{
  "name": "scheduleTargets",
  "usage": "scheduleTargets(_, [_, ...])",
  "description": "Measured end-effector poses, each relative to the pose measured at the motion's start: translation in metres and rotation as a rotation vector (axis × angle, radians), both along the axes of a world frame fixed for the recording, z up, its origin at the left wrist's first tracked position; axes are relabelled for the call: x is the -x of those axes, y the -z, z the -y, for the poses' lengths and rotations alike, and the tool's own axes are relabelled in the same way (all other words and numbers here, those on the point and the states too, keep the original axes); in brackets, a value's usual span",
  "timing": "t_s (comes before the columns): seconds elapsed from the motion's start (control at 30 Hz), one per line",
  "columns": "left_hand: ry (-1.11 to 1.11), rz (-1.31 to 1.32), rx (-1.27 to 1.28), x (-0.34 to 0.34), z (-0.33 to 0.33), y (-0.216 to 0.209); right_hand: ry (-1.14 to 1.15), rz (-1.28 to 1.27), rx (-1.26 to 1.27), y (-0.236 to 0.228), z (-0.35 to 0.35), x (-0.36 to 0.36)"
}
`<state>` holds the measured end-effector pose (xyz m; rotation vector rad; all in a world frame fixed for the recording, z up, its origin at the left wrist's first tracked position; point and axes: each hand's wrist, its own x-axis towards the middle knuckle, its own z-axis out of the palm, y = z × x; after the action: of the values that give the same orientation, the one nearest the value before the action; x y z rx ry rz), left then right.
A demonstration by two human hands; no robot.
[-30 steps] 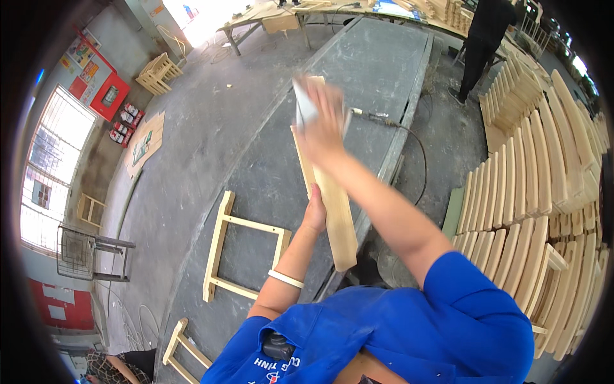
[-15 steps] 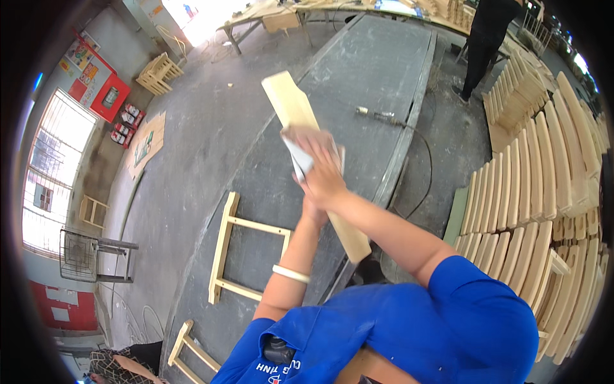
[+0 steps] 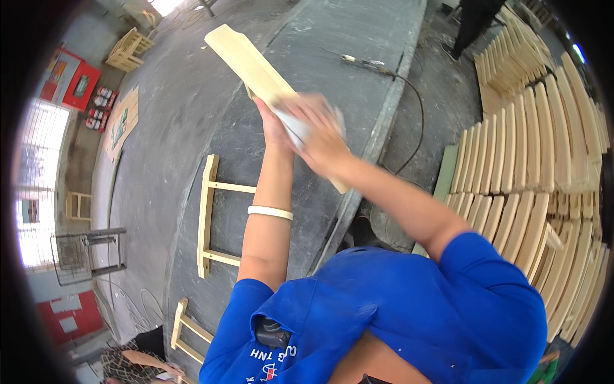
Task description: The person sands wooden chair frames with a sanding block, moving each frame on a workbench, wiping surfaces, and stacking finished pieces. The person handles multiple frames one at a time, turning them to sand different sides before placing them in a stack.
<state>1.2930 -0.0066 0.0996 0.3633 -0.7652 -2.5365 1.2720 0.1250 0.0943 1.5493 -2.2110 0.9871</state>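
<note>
A long pale wooden board point(image 3: 246, 61) slants over the grey work surface, its far end to the left. My left hand point(image 3: 274, 127) grips the board's edge from beneath, near its middle, with part of the hand hidden under the wood. On the top face my right hand point(image 3: 318, 142) presses a folded white sheet point(image 3: 293, 127) that looks like sandpaper; its fingers are smeared by motion. Left of my forearm, a light wooden frame point(image 3: 208, 214) with two crossbars lies on the work surface, partly hidden by the arm.
Tall stacks of curved wooden slats point(image 3: 511, 147) stand at the right. A cabled tool point(image 3: 364, 63) lies on the far work surface. Another wooden frame point(image 3: 177, 323) is at the lower left, near another person's arm point(image 3: 150, 360). Someone in dark clothes point(image 3: 473, 29) stands far right.
My left hand has come out from beneath my right and moved left along the board. The board's far end has swung left and upward in view. My right hand still presses the sheet.
</note>
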Motion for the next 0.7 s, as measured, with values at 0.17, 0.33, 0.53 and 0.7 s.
scheduleTargets(0.17, [-0.037, -0.070, 0.076, 0.004, 0.016, 0.000, -0.048, 0.293, -0.340, 0.004, -0.104, -0.055])
scheduleTargets(0.33, [-0.063, -0.016, 0.115, -0.007, -0.033, -0.009, 0.021, 0.121, -0.077, -0.059, 0.043, 0.016])
scheduleTargets(0.53, [0.045, 0.120, -0.028, -0.025, -0.006, -0.006, -0.050, 0.162, -0.030, -0.019, -0.018, -0.030])
scheduleTargets(0.7, [0.020, -0.112, 0.049, -0.021, -0.002, -0.002, -0.100, 0.121, -0.169, 0.003, -0.107, -0.076])
